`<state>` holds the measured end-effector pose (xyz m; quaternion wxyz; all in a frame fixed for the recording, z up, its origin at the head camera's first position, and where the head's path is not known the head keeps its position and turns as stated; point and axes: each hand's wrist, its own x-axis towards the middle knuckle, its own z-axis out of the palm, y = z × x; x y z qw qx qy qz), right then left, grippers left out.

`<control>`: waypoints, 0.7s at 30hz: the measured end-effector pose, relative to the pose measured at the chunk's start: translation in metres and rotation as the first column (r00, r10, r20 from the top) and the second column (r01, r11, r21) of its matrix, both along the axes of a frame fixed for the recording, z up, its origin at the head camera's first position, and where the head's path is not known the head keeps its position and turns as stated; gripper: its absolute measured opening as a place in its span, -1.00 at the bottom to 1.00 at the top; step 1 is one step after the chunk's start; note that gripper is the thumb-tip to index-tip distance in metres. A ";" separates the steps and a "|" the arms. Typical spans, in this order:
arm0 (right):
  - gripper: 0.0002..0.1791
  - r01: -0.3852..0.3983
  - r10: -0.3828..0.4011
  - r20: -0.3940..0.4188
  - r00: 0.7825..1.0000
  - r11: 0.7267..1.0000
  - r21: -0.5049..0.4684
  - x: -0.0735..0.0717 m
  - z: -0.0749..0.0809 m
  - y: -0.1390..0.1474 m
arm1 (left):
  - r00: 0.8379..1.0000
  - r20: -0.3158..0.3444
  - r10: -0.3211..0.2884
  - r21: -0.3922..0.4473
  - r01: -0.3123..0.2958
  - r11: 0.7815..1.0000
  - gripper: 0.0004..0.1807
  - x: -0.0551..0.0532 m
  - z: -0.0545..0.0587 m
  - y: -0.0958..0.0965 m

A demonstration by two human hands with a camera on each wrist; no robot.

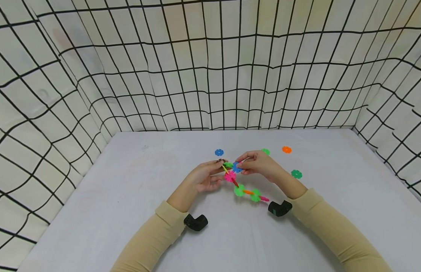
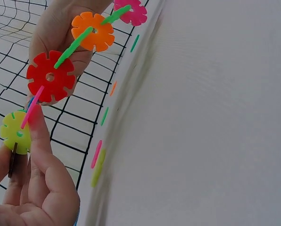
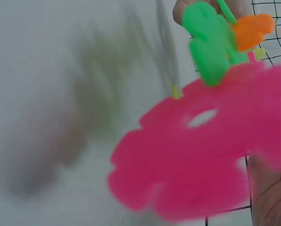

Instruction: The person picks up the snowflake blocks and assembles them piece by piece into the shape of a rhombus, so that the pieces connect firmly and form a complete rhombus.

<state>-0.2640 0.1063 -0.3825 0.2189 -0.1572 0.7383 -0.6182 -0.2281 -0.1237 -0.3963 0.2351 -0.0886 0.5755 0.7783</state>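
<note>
A bent chain of interlocking plastic snowflake discs hangs between the hands. My left hand [image 1: 208,176] pinches its upper end at a brown disc [image 2: 12,161], beside a yellow disc [image 2: 17,132]. My right hand [image 1: 256,163] pinches a blue disc [image 1: 236,167] against a green disc [image 1: 227,165] near the left fingertips; whether these two are joined I cannot tell. From there the chain runs down and right through a pink disc [image 1: 230,176], a red disc [image 2: 51,76], green and orange ones. Its free end, another pink disc [image 3: 192,155], looms large in the right wrist view.
Loose discs lie on the white table [image 1: 129,196] beyond and right of the hands: blue [image 1: 219,152], light green [image 1: 265,151], orange [image 1: 287,149] and darker green [image 1: 296,174]. Black grid netting [image 1: 214,68] over white walls encloses the back and sides.
</note>
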 end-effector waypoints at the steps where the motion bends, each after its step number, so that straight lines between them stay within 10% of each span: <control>1: -0.73 0.001 -0.001 0.002 1.000 1.000 0.000 0.000 0.001 0.000 | 1.000 0.002 -0.001 0.003 0.001 1.000 -0.81 0.000 0.000 0.000; 21: -0.77 0.048 -0.048 0.032 0.998 0.999 -0.008 0.004 0.004 -0.005 | 1.000 0.014 0.012 0.009 -0.012 1.000 -0.81 0.000 -0.001 0.001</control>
